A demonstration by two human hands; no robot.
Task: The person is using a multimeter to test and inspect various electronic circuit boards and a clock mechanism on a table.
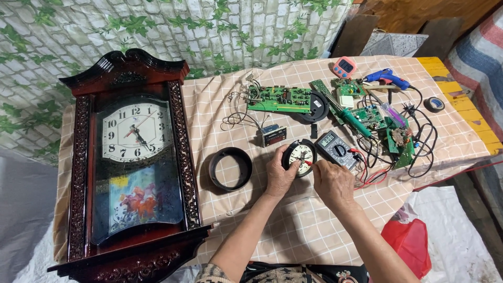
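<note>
The left hand (pixel 279 175) is curling round the rim of the small clock (pixel 300 158), fingers closed on its edge, steadying it flat on the cloth (pixel 293 225) so its face is staying up. The right hand (pixel 331 181) is pinching something tiny at the dial's right side, thumb and forefinger nearly shut; what they are holding I cannot tell. The clock is lying mid-table, just beside the meter (pixel 336 148), whose red leads are trailing under the right wrist, kept within reach. The black ring (pixel 230 168) is sitting apart to the left, likely the clock's own bezel laid aside. Counting: one wall clock (pixel 133 157) lying on its back, one meter, one ring, one glue gun (pixel 386 77), one pink timer (pixel 345 66), one tape roll (pixel 434 104), and at least four green boards (pixel 280 98)
</note>
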